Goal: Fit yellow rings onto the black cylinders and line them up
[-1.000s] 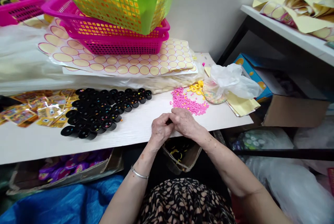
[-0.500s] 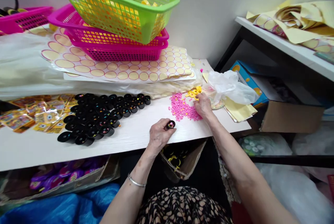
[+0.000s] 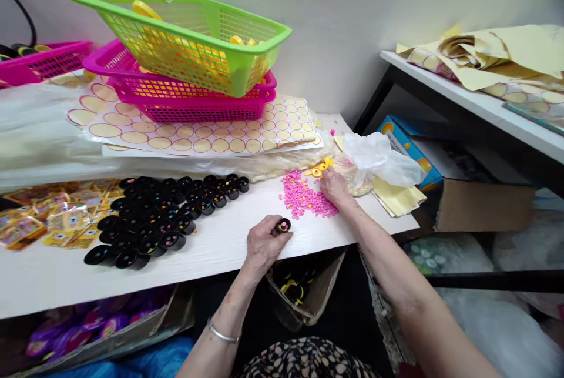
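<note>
On the far left of the desk (image 3: 229,248) lie glossy foil packets (image 3: 39,219), flat and crinkled, printed in gold and orange. Beside them stands a dense group of black cups (image 3: 163,216): small round tubes of smooth hard plastic, most of them with a spot of colour inside. Behind these, a stack of sticker sheets (image 3: 198,134) with empty round outlines carries two pink baskets (image 3: 185,87) and a green basket (image 3: 185,43) of open plastic mesh.

The left hand (image 3: 262,246) rests near the front edge of the desk, and its grip is clenched around one black cup (image 3: 282,226), held between thumb and fingers with the open mouth turned up and toward the person. To my judgement, the cup should be kept steady and upright like this, so that the small parts inside do not roll out.

To the right, the pink beads (image 3: 306,198) form a loose flat heap, tiny round discs, matte in look. The right hand (image 3: 335,187) lies at the far edge of this heap, fingers bent down near the yellow rings (image 3: 319,169); I cannot tell whether its grip already pinches a piece or is released. It seems best to take only one piece with the fingertips, because the parts are light and scatter easily.

Further right, a thin clear plastic bag (image 3: 381,151), soft and wrinkled, lies over yellow paper (image 3: 399,198).
</note>
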Motion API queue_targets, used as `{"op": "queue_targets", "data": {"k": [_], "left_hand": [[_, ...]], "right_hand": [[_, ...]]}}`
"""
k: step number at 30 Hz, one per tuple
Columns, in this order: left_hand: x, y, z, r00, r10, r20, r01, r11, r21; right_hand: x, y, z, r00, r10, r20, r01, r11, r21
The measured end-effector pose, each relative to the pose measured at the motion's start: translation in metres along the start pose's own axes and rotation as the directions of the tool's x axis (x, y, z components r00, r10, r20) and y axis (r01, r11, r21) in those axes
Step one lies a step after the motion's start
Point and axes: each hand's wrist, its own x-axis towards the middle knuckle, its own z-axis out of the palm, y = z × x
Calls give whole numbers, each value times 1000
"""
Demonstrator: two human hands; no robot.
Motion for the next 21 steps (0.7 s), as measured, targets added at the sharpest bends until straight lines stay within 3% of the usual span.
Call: {"op": "queue_targets", "data": {"k": [4, 7, 8, 9, 11, 13, 14, 15, 17, 19, 21], "left_hand": [[-1, -2, 2, 1000, -16, -9, 16, 1000, -17], [2, -5, 2, 1000, -13, -24, 11, 997, -70], [2, -5, 2, 999, 2, -37, -6, 995, -98], [3, -4, 1, 998, 19, -63, -27, 991, -130], [2, 1, -2, 986, 29, -162, -61, 979, -194], [-2, 12, -4, 956, -15, -293, -64, 964, -260], [-6, 20, -5, 939, -59, -340, -50, 951, -304], [-10, 29, -6, 927, -115, -356, -25, 930, -367], [-20, 47, -8, 923, -264, -280, 72, 834, -547], [-27, 62, -9, 914, -399, -77, 227, 659, -717], [-32, 69, -12, 883, -457, 107, 358, 506, -785]], "right_hand": [[-8, 6, -3, 998, 22, -62, -20, 999, 36], [-20, 7, -9, 970, 120, -213, -35, 930, 366], [-26, 6, -11, 955, 176, -238, -17, 836, 548], [-34, 3, -15, 946, 234, -226, 3, 687, 727], [-55, -7, -24, 957, 279, -82, 0, 282, 959], [-80, -20, -34, 973, 198, 115, -95, -109, 990], [-94, -27, -38, 974, 117, 193, -161, -239, 958], [-107, -35, -42, 967, 49, 248, -219, -331, 918], [-131, -49, -48, 943, -87, 322, -328, -418, 847], [-150, -60, -48, 913, -191, 359, -407, -431, 806], [-164, -67, -45, 902, -230, 364, -429, -399, 810]]}}
